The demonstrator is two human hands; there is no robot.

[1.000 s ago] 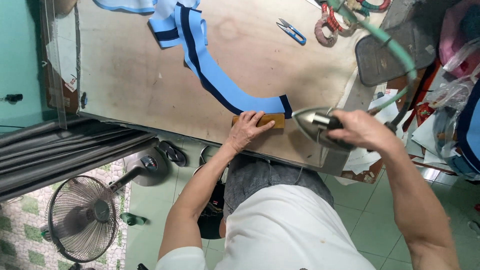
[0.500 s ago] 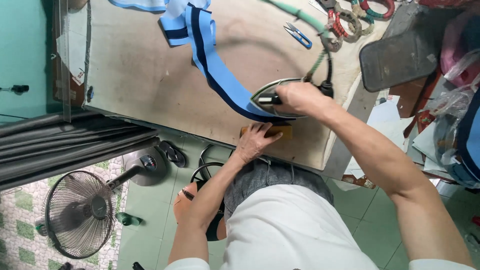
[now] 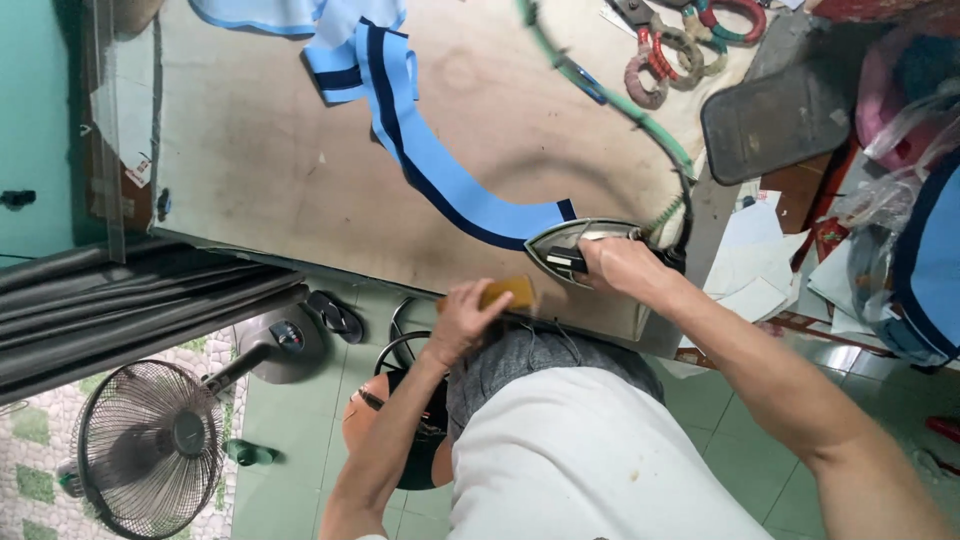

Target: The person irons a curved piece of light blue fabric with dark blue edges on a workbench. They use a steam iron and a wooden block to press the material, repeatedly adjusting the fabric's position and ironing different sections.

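Observation:
My right hand [image 3: 622,268] grips the black handle of a metal clothes iron [image 3: 562,246], which rests at the near end of a curved light-blue fabric strip with a dark-blue edge [image 3: 440,170] on the brown work table [image 3: 260,180]. A green cord [image 3: 640,120] runs from the iron toward the table's far side. My left hand [image 3: 462,318] holds a small yellow-brown block [image 3: 506,293] just off the table's near edge, close to the iron's tip.
Wrapped-handle scissors [image 3: 660,60] and a blue tool [image 3: 585,82] lie at the far right of the table. A dark pad [image 3: 790,115] and bagged fabric [image 3: 920,250] sit to the right. A floor fan [image 3: 150,450] and sandals [image 3: 335,315] are below left.
The iron slid along the strip to its near end by the table edge. My left hand lifted off the table edge, now holding the block.

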